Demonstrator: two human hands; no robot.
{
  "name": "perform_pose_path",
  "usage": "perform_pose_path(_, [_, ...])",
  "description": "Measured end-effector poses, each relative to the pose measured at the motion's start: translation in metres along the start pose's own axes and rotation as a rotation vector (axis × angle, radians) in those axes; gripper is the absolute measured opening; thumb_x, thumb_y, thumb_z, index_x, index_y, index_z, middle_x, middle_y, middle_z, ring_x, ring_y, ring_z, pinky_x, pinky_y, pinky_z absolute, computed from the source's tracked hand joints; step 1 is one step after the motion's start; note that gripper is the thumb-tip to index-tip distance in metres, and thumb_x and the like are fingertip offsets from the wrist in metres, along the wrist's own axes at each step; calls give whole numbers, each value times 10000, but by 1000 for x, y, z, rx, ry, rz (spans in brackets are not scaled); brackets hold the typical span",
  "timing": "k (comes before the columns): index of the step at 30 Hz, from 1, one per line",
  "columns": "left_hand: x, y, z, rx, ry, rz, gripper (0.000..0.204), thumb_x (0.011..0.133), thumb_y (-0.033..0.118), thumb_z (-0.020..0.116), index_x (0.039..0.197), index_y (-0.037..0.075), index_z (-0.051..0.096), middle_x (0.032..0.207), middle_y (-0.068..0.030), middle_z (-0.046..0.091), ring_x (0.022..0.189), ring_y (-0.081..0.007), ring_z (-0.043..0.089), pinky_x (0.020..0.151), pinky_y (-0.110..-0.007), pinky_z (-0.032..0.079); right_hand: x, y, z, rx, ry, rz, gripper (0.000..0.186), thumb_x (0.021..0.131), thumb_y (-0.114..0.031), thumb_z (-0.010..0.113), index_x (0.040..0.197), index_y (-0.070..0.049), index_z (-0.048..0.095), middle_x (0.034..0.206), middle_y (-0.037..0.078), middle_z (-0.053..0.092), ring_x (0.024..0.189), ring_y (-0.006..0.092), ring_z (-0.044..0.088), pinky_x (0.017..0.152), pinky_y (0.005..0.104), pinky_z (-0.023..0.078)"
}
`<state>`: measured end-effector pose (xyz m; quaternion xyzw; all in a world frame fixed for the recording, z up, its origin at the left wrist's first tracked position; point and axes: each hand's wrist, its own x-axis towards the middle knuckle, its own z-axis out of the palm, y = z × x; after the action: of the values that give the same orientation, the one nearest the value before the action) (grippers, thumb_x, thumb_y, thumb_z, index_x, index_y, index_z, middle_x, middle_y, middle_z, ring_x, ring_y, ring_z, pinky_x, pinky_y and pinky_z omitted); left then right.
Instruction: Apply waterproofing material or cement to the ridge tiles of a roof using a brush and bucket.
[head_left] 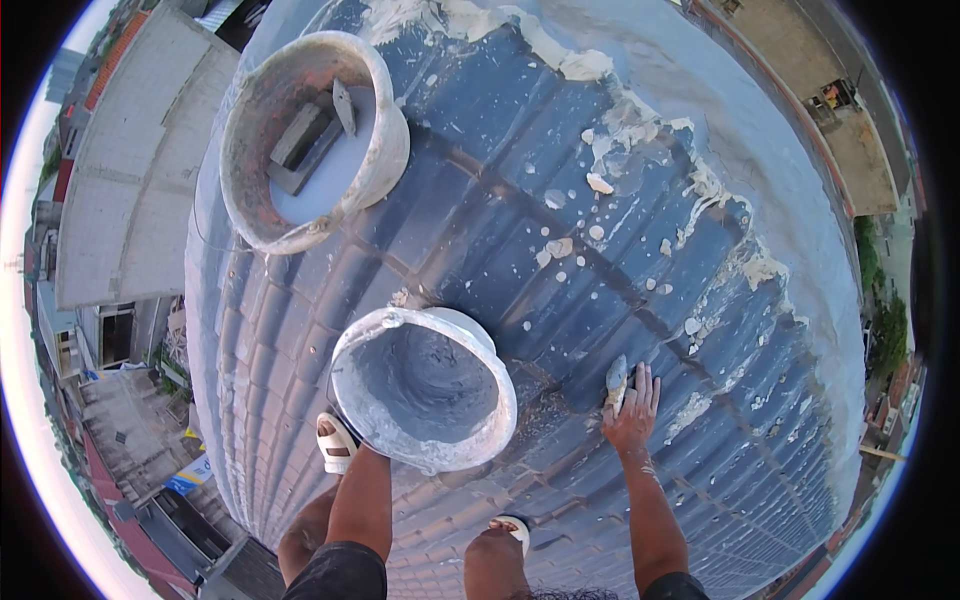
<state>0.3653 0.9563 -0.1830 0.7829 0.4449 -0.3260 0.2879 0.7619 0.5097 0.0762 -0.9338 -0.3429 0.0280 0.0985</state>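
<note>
My right hand [630, 420] rests low on the dark blue-grey roof tiles [560, 330], its longer fingers stretched over the surface. Between its thumb side and forefinger is a small pointed trowel [617, 378] smeared with grey; the handle is mostly covered by the hand. A whitish bucket [505, 395], coated inside with grey paste, tilts toward me at the middle. What looks like my left forearm [360, 505] goes up to its lower left rim, where the bucket hides the hand. I cannot see whether that hand grips it.
A larger crusted tub [395, 150] holding greyish pieces and pale liquid stands upper left. Whitish mortar chips [598, 184] lie scattered on the ribbed tiles. Rough mortar [585, 65] lines the pale ridge at the upper right. My sandalled feet [337, 445] stand on the slope; buildings lie far below.
</note>
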Motion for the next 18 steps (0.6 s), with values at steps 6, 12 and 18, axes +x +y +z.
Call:
perform_pose_path(6, [-23, -41, 3, 0, 31, 26, 493, 1013, 374, 509, 1389, 55, 498, 1362, -293, 509, 1272, -473, 484, 1040, -609, 397, 1, -5, 1, -30, -35, 41, 442, 799, -256, 574, 1044, 111, 599, 1501, 296, 444, 1431, 452, 387, 1193, 612, 261])
perform_pose_path(12, [12, -86, -210, 124, 95, 90, 479, 1016, 359, 508, 1371, 39, 538, 1338, -310, 560, 1257, -470, 538, 1040, -589, 420, 27, -25, -1, 112, 34, 44, 427, 783, -233, 603, 1028, 116, 625, 1505, 268, 455, 1419, 419, 416, 1190, 590, 280])
perform_pose_path(18, [21, 153, -250, -266, 927, 220, 673, 1006, 419, 569, 1502, 7, 376, 1535, -252, 395, 1432, -434, 359, 1138, -538, 332, 6, -6, 0, 14, -21, 75, 412, 789, -247, 607, 1017, 95, 644, 1513, 240, 465, 1424, 385, 423, 1205, 556, 270])
